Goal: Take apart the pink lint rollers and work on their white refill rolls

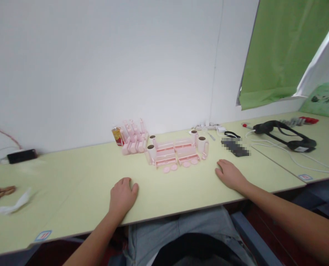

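My left hand (123, 196) rests palm down on the pale yellow-green table (164, 195), its thumb apart from the fingers and nothing held. Farther right, my right hand (231, 175) also lies on the tabletop, open, its thumb apart. Between and beyond them are several pink plastic parts: shallow trays (188, 159), round flat discs (166, 170) in front of these, and upright white rolls with brown cores (202, 145) at both sides. A group of pink moulded pieces (133, 146) stands against the wall, nearest my left hand. Neither hand touches any of these parts.
A red and yellow packet (117, 136) leans beside the pink pieces. Right of the trays lie a dark, pixelated phone-like object (235, 147), a black headset-like frame (290, 138) and white cables (287, 151). A black device (22, 156) and a white tissue (13, 204) are at left.
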